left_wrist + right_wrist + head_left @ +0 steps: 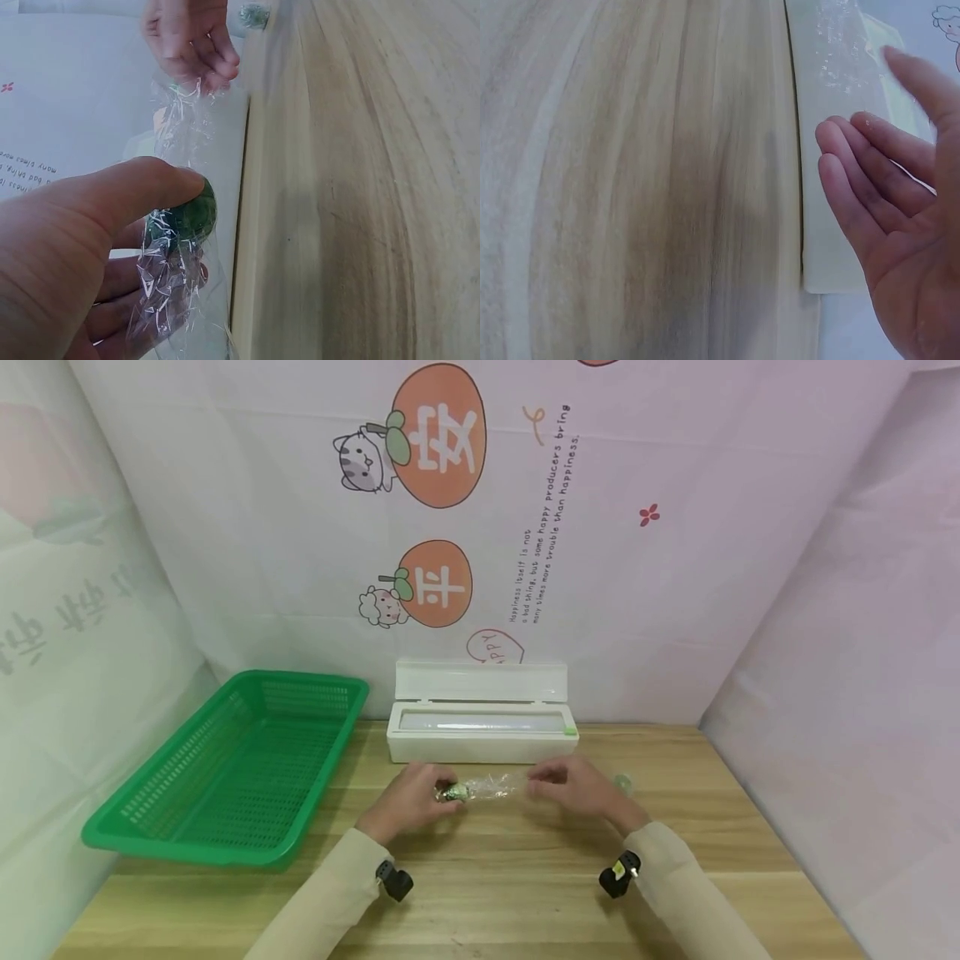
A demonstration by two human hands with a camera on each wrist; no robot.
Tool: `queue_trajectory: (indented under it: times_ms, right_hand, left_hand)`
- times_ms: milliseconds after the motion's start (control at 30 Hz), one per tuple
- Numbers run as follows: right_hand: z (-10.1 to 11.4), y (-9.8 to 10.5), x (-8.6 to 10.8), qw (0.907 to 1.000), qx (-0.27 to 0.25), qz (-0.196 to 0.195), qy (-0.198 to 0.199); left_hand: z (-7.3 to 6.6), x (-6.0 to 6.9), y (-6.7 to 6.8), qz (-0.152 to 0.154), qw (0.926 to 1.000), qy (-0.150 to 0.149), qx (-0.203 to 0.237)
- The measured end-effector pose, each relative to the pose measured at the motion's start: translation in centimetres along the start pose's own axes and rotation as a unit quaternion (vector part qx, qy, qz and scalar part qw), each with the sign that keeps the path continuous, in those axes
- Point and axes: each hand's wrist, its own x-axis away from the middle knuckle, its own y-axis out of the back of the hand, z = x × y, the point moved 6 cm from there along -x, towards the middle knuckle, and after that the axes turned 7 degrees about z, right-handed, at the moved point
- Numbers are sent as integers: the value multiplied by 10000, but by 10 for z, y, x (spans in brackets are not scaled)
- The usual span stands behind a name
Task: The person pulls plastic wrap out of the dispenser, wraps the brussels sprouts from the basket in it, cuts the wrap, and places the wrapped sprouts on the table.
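In the left wrist view a small round green thing (196,214) lies inside clear plastic film (184,135); its exact kind is unclear. My left hand (412,797) pinches it through the film between thumb and fingers. The film (495,787) stretches rightward toward my right hand (577,785). In the right wrist view, the fingers of the right hand (900,187) are slightly bent and stand apart from the thumb, with nothing visible between them. Behind both hands is a white cling film dispenser (480,747), its lid raised and a roll inside.
A green plastic basket (300,810) stands on the wooden table (495,902) at the left. Beyond my right hand sits another small film-wrapped greenish thing (623,783). Printed white cloth (645,593) hangs behind the table and along both sides.
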Motion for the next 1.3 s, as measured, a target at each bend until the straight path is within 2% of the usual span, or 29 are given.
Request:
queue_trajectory:
  times_ms: [133,300,400,600,833,1167,1233,1300]
  right_hand:
    - [3,1,0,9993,-173,-182,-277]
    - [10,-3,-4,9989,-395,-262,-7]
    - [8,-4,-5,9972,-663,-320,148]
    - [6,-2,-2,9930,-1120,-360,101]
    - [3,1,0,9937,-1072,-315,109]
    - [2,2,0,9937,-1112,1,-134]
    - [4,-1,0,9905,-1344,202,-188]
    - [5,-7,-1,9826,-1771,483,-276]
  left_hand:
    - [-1,0,0,-62,10000,-67,3]
    - [-3,0,-1,-151,9996,-239,-100]
    - [-2,0,-1,-133,9996,-205,-152]
    - [0,3,-2,-82,9996,-221,-137]
    - [2,6,1,-164,9998,-128,51]
    - [-3,5,4,-210,9992,-293,-183]
    - [-4,5,4,-225,9992,-287,-173]
    - [-4,5,4,-240,9992,-284,-172]
